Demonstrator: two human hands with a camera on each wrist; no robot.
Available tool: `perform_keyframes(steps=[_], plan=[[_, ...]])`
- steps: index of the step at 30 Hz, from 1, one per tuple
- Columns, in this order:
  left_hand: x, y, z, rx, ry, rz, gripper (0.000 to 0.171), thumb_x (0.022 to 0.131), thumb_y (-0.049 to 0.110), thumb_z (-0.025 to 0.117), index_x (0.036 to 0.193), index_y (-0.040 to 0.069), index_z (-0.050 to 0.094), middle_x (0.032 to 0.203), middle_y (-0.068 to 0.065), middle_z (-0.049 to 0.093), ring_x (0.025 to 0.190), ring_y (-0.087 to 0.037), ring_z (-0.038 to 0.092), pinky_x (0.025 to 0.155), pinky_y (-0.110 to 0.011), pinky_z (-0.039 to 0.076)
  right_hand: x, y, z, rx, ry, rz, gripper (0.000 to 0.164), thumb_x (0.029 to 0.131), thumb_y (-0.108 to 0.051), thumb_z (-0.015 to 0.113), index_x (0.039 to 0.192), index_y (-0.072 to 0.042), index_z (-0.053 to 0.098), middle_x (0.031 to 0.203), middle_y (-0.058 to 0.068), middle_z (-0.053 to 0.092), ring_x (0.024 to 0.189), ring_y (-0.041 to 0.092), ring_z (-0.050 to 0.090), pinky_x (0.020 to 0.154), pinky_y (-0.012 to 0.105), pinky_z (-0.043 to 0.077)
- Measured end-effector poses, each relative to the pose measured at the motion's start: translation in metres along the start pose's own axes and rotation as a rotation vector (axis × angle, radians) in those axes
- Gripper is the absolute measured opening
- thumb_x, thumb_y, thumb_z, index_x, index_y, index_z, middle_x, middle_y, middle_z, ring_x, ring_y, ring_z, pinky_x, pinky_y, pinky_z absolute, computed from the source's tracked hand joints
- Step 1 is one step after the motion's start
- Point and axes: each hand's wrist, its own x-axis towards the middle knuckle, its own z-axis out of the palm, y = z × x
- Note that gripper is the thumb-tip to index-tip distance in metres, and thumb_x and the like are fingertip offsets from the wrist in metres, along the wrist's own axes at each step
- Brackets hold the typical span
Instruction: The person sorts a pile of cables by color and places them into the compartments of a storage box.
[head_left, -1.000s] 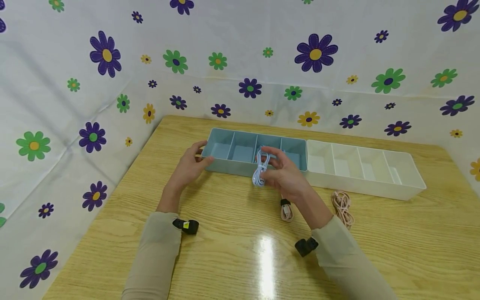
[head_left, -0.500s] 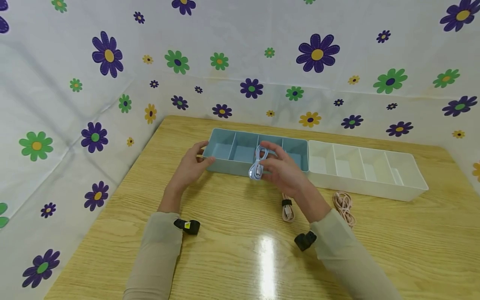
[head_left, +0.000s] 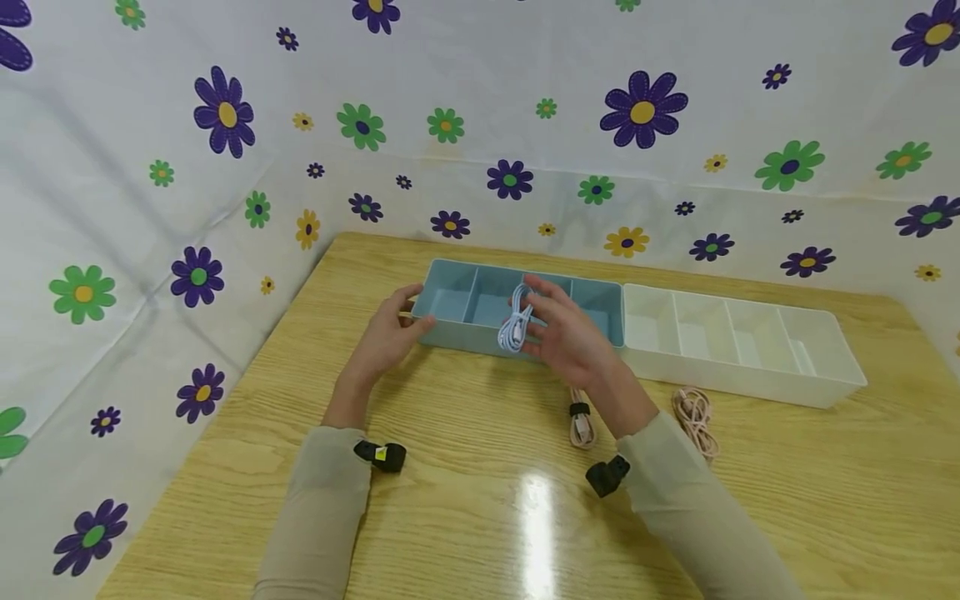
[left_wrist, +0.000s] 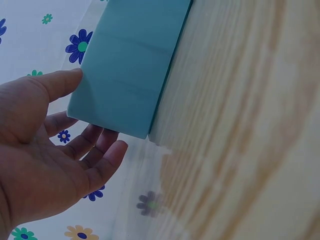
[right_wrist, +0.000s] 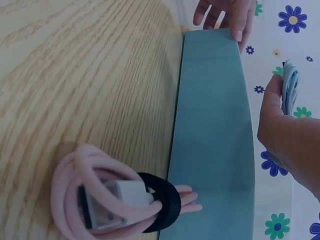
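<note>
A light blue coiled cable point(head_left: 514, 330) is pinched between the thumb and fingers of my right hand point(head_left: 573, 346), held above the front wall of the blue divided organizer point(head_left: 472, 335). In the right wrist view the cable bundle point(right_wrist: 289, 87) stands edge-on beyond the organizer's rim. My left hand point(head_left: 386, 337) grips the organizer's left end, its thumb at the front and its fingers round the end wall. The left wrist view has the thumb touching the organizer's edge point(left_wrist: 125, 70). The right hand hides part of the right-hand compartments.
A white divided organizer point(head_left: 742, 379) stands end to end with the blue one. A pink cable point(head_left: 582, 427) with a black strap and USB plug lies under my right forearm; another pink cable point(head_left: 694, 421) lies to its right. Flowered cloth point(head_left: 465, 192) hangs behind the wooden table point(head_left: 450, 500).
My right hand has lifted the light blue cable slightly and shifted it a little left. The bundle has tilted in the fingers. My left hand stays at the blue organizer's end.
</note>
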Motion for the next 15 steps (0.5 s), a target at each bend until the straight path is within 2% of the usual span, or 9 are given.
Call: perform_keyframes(steps=[6,8,11,13,15], plan=[[-0.001,0.0,0.0,0.008,0.008,0.007,0.061,0.103,0.021,0.056,0.155,0.007,0.029,0.14,-0.024,0.042,0.112,-0.035,0.049,0.092,-0.044,0.044,0.006,0.001,0.005,0.096,0.011,0.029,0.062,0.106,-0.018,0.043,0.16,-0.024,0.01,0.135,0.01,0.042,0.109,0.025,0.055,0.083,0.032,0.05],[-0.001,0.001,0.0,0.005,0.008,0.013,0.06,0.103,0.02,0.056,0.155,0.007,0.03,0.14,-0.024,0.042,0.111,-0.035,0.049,0.092,-0.044,0.044,0.009,0.002,0.006,0.134,0.001,0.035,0.053,0.107,-0.019,0.041,0.155,-0.017,0.019,0.135,0.01,0.042,0.11,0.025,0.053,0.082,0.031,0.05],[0.0,0.0,0.0,0.005,0.008,0.018,0.06,0.102,0.02,0.056,0.155,0.006,0.03,0.138,-0.025,0.043,0.11,-0.035,0.05,0.091,-0.044,0.045,0.013,0.003,0.008,0.189,-0.019,0.046,0.035,0.108,-0.021,0.04,0.14,-0.009,0.034,0.136,0.01,0.042,0.107,0.023,0.052,0.08,0.028,0.049],[0.0,-0.001,0.0,0.001,0.009,0.016,0.06,0.102,0.019,0.057,0.155,0.006,0.031,0.138,-0.024,0.043,0.11,-0.035,0.05,0.091,-0.044,0.045,0.015,0.004,0.008,0.221,-0.028,0.055,0.026,0.108,-0.021,0.04,0.129,-0.007,0.039,0.136,0.011,0.043,0.103,0.021,0.053,0.079,0.026,0.049],[0.0,0.0,0.0,-0.002,0.01,0.011,0.06,0.102,0.019,0.057,0.154,0.007,0.031,0.138,-0.024,0.043,0.11,-0.034,0.05,0.091,-0.043,0.045,0.017,0.004,0.008,0.261,-0.034,0.069,0.023,0.107,-0.022,0.04,0.127,-0.009,0.04,0.135,0.01,0.043,0.102,0.019,0.052,0.08,0.026,0.049]])
